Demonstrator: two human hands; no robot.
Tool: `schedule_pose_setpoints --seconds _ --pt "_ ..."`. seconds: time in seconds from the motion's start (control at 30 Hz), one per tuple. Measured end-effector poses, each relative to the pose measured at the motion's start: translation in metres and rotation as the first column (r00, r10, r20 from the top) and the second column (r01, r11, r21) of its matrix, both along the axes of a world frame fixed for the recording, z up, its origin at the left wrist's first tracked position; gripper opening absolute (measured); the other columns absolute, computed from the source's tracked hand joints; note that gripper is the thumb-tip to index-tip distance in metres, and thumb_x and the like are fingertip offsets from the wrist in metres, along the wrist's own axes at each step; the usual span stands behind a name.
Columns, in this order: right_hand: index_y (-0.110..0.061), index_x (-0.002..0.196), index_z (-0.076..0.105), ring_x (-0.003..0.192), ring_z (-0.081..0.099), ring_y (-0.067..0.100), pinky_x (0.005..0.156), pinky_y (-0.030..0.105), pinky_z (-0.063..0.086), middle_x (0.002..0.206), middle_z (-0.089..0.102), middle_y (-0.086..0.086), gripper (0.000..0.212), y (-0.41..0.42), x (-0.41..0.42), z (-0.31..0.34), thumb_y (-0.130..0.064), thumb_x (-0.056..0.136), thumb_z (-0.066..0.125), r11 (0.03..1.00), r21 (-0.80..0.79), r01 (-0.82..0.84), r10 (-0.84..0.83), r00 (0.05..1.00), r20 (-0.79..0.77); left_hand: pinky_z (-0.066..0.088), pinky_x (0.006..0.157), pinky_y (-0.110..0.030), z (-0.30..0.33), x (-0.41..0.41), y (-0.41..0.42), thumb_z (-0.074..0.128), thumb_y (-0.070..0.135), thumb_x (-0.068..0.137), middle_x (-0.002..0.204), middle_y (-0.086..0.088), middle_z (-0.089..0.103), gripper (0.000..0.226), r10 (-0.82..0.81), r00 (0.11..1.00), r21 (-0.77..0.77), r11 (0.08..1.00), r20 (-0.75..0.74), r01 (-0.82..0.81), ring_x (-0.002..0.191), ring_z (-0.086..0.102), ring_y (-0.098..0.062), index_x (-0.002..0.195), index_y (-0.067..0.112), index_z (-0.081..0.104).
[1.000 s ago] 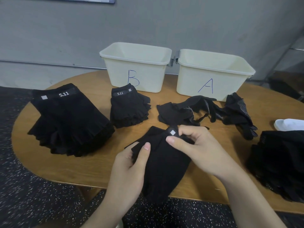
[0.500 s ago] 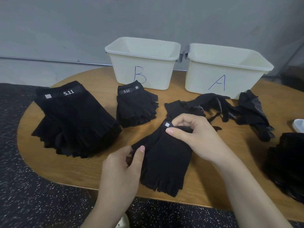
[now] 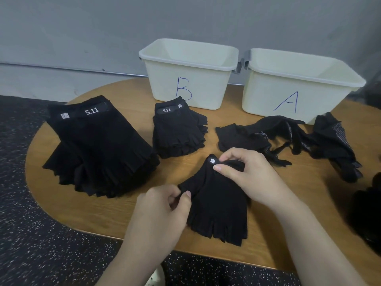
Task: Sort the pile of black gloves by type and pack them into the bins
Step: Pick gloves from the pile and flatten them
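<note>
2 cream bins at the table's (image 3: 123, 205) far edge: bin B (image 3: 188, 74) left, bin A (image 3: 296, 83) right. 2 stacks of fingerless gloves: big stack (image 3: 97, 149) at left, small stack (image 3: 178, 131) in front of bin B. Loose heap of dotted gloves (image 3: 292, 139) before bin A.

1 fingerless glove (image 3: 218, 205) lies flat near the front edge. Left hand (image 3: 160, 215) pinches its left edge, thumb against fingers. Right hand (image 3: 251, 176) pinches the cuff beside the small white tag.
</note>
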State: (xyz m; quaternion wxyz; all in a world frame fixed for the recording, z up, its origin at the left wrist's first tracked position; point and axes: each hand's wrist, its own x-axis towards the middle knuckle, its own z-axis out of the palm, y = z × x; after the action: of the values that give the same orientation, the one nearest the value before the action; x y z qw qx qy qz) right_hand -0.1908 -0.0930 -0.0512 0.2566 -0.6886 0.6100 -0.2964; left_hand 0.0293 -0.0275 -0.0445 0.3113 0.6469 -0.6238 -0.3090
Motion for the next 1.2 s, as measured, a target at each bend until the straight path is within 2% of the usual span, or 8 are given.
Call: schedule_pose_setpoints --seconds 0.17,0.33,0.43,0.53,0.6,0.77,1.07,1.2 --pt "-0.029 0.099 0.071 0.102 0.059 0.0 0.088 0.025 0.047 0.1 0.065 -0.018 0.02 0.0 0.001 -0.002 -0.045 0.088 0.074 0.996 -0.079 0.033 -0.037 0.998 -0.053 0.053 0.055 -0.023 -0.004 0.003 0.0 0.063 0.043 0.094 0.057 0.009 0.061 0.035 0.011 0.999 -0.031 0.999 0.04 -0.01 0.063 0.066 -0.004 0.064 0.024 0.058" --pt "-0.025 0.11 0.071 0.104 0.052 0.001 0.091 0.023 0.044 0.103 0.057 -0.019 0.03 0.002 0.002 -0.005 -0.047 0.089 0.071 0.991 -0.137 -0.006 -0.016 0.987 -0.162 0.045 0.066 -0.009 -0.005 0.004 -0.002 0.06 0.036 0.092 0.094 0.017 0.054 0.009 0.019 0.98 -0.343 0.938 0.199 0.051 0.088 0.055 0.0 0.096 0.028 0.061" --pt "-0.025 0.107 0.072 0.099 0.05 -0.002 0.086 0.012 0.038 0.096 0.06 -0.019 0.029 0.002 0.002 -0.006 -0.047 0.089 0.071 0.99 -0.14 -0.01 -0.017 0.982 -0.189 0.04 0.102 -0.018 -0.005 -0.004 -0.001 0.051 0.038 0.1 0.133 0.011 0.051 0.036 -0.13 0.942 -0.344 0.908 0.308 0.238 0.124 0.046 -0.004 0.132 0.025 0.059" --pt "-0.026 0.102 0.073 0.095 0.049 -0.007 0.075 0.007 0.036 0.089 0.06 -0.018 0.025 0.004 0.003 -0.005 -0.047 0.088 0.073 0.993 -0.12 0.01 -0.032 0.983 -0.18 0.007 0.126 -0.025 -0.005 -0.016 0.0 0.023 0.056 0.102 0.167 0.017 0.012 0.062 -0.277 0.871 -0.154 0.918 0.405 0.364 0.154 0.004 -0.001 0.161 0.038 0.019" --pt "-0.027 0.102 0.073 0.091 0.053 -0.006 0.073 0.01 0.038 0.09 0.062 -0.018 0.026 0.006 0.002 -0.005 -0.048 0.088 0.073 0.993 -0.114 0.015 -0.036 0.983 -0.181 -0.015 0.121 -0.024 -0.01 -0.019 0.0 0.004 0.066 0.098 0.169 0.018 -0.012 0.069 -0.335 0.807 -0.059 0.909 0.487 0.413 0.152 -0.021 -0.001 0.161 0.04 -0.007" --pt "-0.033 0.122 0.065 0.091 0.056 -0.002 0.079 0.024 0.049 0.094 0.06 -0.02 0.042 0.011 -0.001 -0.002 -0.056 0.087 0.07 0.994 -0.106 0.03 -0.05 0.981 -0.187 -0.016 0.125 -0.032 -0.021 -0.02 0.001 -0.011 0.079 0.081 0.169 0.013 -0.022 0.088 -0.359 0.712 0.028 0.902 0.603 0.43 0.152 -0.027 -0.005 0.157 0.035 -0.025" --pt "-0.033 0.134 0.062 0.112 0.047 0.001 0.1 0.029 0.044 0.113 0.053 -0.022 0.048 0.028 -0.009 -0.005 -0.051 0.09 0.065 0.987 -0.107 -0.12 0.08 0.945 -0.318 -0.013 0.127 -0.04 -0.015 -0.027 0.003 0.006 0.083 0.089 0.169 0.005 -0.025 0.093 -0.319 0.708 0.053 0.927 0.63 0.371 0.154 -0.027 -0.012 0.159 0.03 -0.023" --pt "-0.032 0.127 0.065 0.11 0.048 0.002 0.095 0.027 0.044 0.108 0.053 -0.022 0.043 0.031 -0.01 -0.009 -0.051 0.089 0.064 0.984 -0.141 -0.107 0.061 0.952 -0.3 -0.01 0.127 -0.04 -0.009 -0.038 0.007 0.02 0.08 0.092 0.17 -0.001 -0.02 0.096 -0.261 0.743 -0.116 0.903 0.616 0.414 0.155 -0.024 -0.015 0.164 0.02 -0.005"
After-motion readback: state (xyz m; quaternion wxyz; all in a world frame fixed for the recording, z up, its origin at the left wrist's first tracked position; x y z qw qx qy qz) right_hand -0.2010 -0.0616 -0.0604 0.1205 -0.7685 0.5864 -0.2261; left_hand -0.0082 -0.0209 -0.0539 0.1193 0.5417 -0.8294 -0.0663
